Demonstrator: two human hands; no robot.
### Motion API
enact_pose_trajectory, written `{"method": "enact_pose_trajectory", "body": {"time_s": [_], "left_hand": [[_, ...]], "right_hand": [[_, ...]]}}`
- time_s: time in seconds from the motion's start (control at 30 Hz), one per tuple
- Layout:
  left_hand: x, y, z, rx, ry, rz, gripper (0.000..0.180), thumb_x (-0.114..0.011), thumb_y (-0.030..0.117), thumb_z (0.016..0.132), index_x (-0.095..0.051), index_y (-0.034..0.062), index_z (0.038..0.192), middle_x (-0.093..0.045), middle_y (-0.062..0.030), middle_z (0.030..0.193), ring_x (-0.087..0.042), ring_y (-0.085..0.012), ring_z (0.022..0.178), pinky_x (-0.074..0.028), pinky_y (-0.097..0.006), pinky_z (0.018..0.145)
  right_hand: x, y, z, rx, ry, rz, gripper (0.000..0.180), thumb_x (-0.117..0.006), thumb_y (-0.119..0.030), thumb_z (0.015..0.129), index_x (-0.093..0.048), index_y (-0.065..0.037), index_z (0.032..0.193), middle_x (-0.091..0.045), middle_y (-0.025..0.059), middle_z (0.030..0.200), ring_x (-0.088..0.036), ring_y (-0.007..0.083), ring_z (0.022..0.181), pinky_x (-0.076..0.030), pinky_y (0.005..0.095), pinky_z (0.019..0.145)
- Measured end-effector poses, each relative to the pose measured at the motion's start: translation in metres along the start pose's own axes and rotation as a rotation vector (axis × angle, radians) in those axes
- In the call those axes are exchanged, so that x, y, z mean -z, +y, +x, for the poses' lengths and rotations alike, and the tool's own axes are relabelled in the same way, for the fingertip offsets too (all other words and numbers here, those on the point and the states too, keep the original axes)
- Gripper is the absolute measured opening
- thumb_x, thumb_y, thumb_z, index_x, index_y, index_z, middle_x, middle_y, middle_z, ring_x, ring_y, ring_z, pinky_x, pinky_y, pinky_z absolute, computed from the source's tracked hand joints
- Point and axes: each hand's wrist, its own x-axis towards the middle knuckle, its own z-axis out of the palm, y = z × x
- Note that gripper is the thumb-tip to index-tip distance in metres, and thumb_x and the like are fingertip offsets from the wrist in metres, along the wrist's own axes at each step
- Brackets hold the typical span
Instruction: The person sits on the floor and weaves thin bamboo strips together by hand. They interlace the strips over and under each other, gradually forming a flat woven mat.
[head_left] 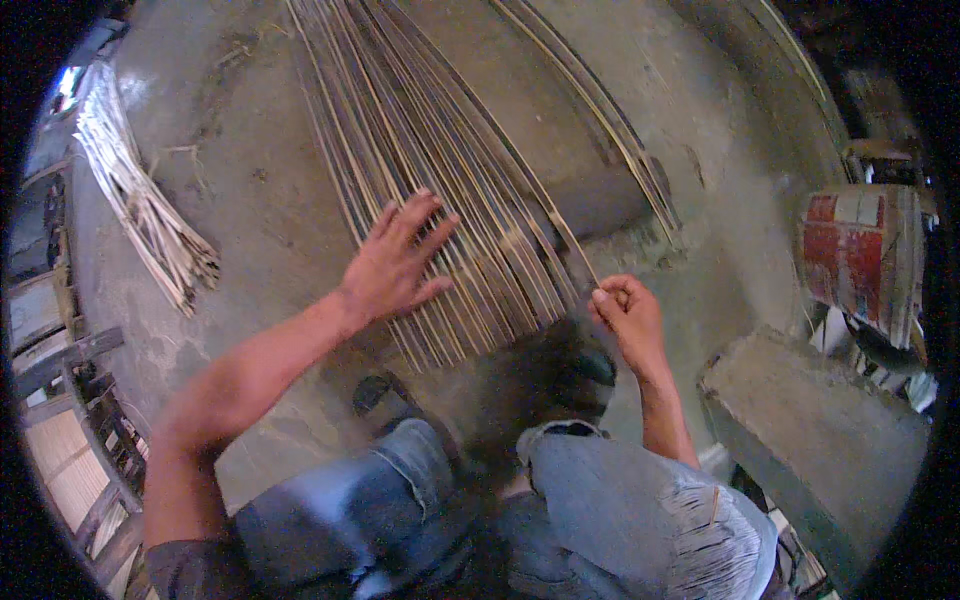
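Long thin strips (440, 140), like split cane or bamboo, lie side by side on the floor in front of me, their near ends fanned close to my feet. Over the left part of this row, my left hand (395, 262) is spread with its fingers apart, on or just above the strips. My right hand (630, 310) pinches the near end of one single strip (545, 200) at the row's right edge. That strip runs away from my fingers toward the far side, apart from the others near its end.
To the left lies a bundle of pale sticks (140, 195). A few more strips (610, 125) rest farther right. A red and white bucket-like container (860, 260) stands at the right, behind a concrete block (815, 430). Wooden framing (85, 440) lines the left edge.
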Motion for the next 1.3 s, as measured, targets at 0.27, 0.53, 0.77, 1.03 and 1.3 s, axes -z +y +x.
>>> {"method": "enact_pose_trajectory", "body": {"time_s": [0.27, 0.53, 0.77, 1.03, 1.3], "left_hand": [[0.006, 0.003, 0.005, -0.01, -0.014, -0.003, 0.073, -0.053, 0.05, 0.091, -0.032, 0.01, 0.148, -0.029, -0.0191, 0.151, -0.021, -0.0359, 0.145, -0.016, -0.051, 0.118], [0.007, 0.001, 0.011, -0.085, -0.001, -0.008, 0.074, -0.058, 0.045, 0.087, -0.037, 0.0026, 0.144, -0.031, -0.0123, 0.15, -0.023, -0.0286, 0.145, -0.02, -0.046, 0.119], [0.007, 0.0, 0.012, -0.064, -0.002, -0.013, 0.074, -0.058, 0.046, 0.088, -0.035, 0.0058, 0.146, -0.034, -0.0118, 0.149, -0.025, -0.0292, 0.144, -0.022, -0.046, 0.118], [0.006, 0.007, 0.015, -0.047, 0.004, -0.008, 0.075, -0.057, 0.051, 0.087, -0.034, 0.0146, 0.148, -0.035, -0.0147, 0.148, -0.027, -0.0337, 0.142, -0.021, -0.049, 0.118], [0.004, 0.004, 0.012, -0.053, 0.022, -0.001, 0.075, -0.057, 0.054, 0.086, -0.036, 0.0156, 0.148, -0.035, -0.0141, 0.148, -0.028, -0.0342, 0.142, -0.024, -0.051, 0.116]], "right_hand": [[0.003, 0.023, -0.001, -0.028, 0.017, 0.009, 0.019, -0.072, -0.017, 0.086, -0.066, -0.004, 0.098, -0.068, 0.0038, 0.083, -0.063, 0.0115, 0.077, -0.049, 0.0259, 0.07], [-0.015, 0.023, -0.012, -0.178, -0.02, 0.455, 0.019, -0.072, -0.009, 0.087, -0.054, -0.01, 0.094, -0.065, 0.0034, 0.081, -0.063, 0.0122, 0.072, -0.051, 0.0254, 0.063], [-0.02, 0.019, -0.015, -0.177, 0.029, 0.462, 0.024, -0.075, -0.008, 0.084, -0.053, -0.008, 0.093, -0.066, 0.0049, 0.08, -0.064, 0.0143, 0.071, -0.052, 0.0271, 0.062], [-0.027, 0.015, -0.015, -0.087, 0.23, 0.507, 0.022, -0.073, -0.008, 0.085, -0.053, -0.007, 0.095, -0.063, 0.0037, 0.079, -0.061, 0.0124, 0.07, -0.049, 0.0256, 0.063], [-0.026, 0.024, -0.003, -0.225, 0.117, 0.58, 0.016, -0.067, -0.012, 0.09, -0.057, -0.008, 0.103, -0.064, 0.0041, 0.086, -0.062, 0.0144, 0.077, -0.05, 0.0278, 0.065]]}}
